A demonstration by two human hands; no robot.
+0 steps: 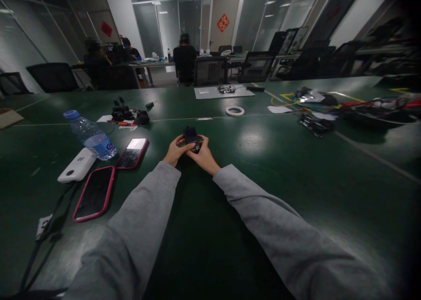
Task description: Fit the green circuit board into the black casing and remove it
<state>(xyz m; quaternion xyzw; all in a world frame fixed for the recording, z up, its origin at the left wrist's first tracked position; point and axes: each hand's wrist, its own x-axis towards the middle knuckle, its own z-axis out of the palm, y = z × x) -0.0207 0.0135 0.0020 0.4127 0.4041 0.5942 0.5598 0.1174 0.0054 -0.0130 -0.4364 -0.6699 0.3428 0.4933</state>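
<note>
A small black device with a dark square screen point(190, 133) is held between both hands over the middle of the green table point(243, 159). My left hand point(176, 150) grips its left side, thumb laid across the lower front. On the other side, my right hand point(205, 154) is wrapped around the right edge, its thumb also on the lower front. Pale markings show near the thumbs, too small to read. Most of the fingers are hidden behind the device. Grey sleeves cover both forearms.
To the left lie a water bottle point(92, 135), a white power bank point(77, 165) with a cable, and two red-edged phones point(95, 194). Farther off are black parts point(126, 114), a white ring point(234, 111), a grey board point(207, 93) and tangled cables point(378, 111). Several people sit beyond.
</note>
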